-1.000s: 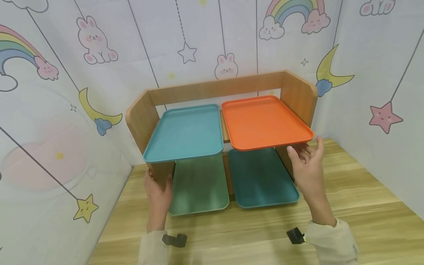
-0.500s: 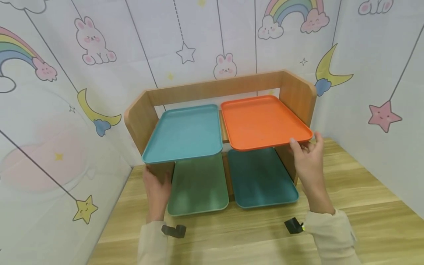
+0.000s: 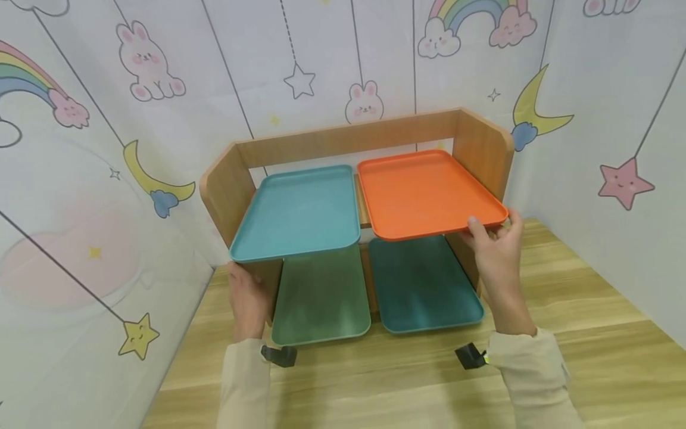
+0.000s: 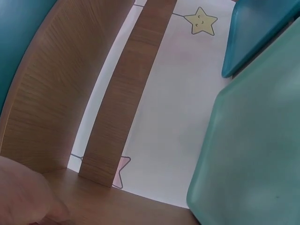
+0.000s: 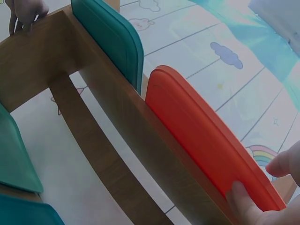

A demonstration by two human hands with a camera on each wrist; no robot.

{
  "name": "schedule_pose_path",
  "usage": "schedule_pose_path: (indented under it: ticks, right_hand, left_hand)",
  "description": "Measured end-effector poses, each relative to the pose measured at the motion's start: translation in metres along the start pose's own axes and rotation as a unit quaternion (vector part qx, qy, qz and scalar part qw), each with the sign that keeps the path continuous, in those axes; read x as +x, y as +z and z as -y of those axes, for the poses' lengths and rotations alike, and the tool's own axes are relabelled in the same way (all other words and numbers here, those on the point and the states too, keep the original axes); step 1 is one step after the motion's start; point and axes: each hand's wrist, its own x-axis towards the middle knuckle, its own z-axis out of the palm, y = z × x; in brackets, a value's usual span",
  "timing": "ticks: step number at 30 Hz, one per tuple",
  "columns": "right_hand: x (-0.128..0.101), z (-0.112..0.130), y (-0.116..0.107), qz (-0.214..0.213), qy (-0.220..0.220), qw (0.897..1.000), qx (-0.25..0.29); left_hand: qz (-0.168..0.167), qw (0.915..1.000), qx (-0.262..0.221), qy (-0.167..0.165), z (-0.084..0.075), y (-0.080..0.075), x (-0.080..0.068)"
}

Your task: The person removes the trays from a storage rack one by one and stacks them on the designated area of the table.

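A two-tier wooden shelf (image 3: pixel 343 138) stands in front of me. On its upper tier lie a light blue tray (image 3: pixel 300 211) at left and an orange tray (image 3: pixel 429 193) at right; both jut past the front edge. Below them are a green tray (image 3: pixel 324 298) and a dark teal tray (image 3: pixel 423 286). My right hand (image 3: pixel 498 256) pinches the orange tray's front right corner, fingers at its underside in the right wrist view. Under the light blue tray's corner, my left hand (image 3: pixel 249 301) grips the shelf's left side panel (image 4: pixel 61 75); its fingers bend over the panel edge in the right wrist view.
The shelf rests on a wood-grain table (image 3: pixel 375 381). Behind and on both sides hangs a white cloth (image 3: pixel 605 107) printed with rabbits, moons, stars and rainbows. A crossbar (image 4: pixel 124 89) spans the shelf's back.
My right hand has risen from just below the orange tray's corner to hold it. The left hand has slid up along the side panel. The trays look unmoved on the shelf.
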Motion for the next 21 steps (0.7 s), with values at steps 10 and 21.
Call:
schedule_pose_path:
  ticks: [10, 21]
  right_hand:
    - [-0.0003, -0.0023, 0.0044, -0.017, -0.001, 0.998, 0.056]
    - [-0.0014, -0.0029, 0.0053, -0.021, -0.008, 0.992, 0.125]
  left_hand:
    - [-0.002, 0.9989, 0.047, 0.001, 0.0034, -0.0015, 0.0037]
    - [0.013, 0.9982, 0.057, -0.009, 0.0063, -0.0035, 0.0064]
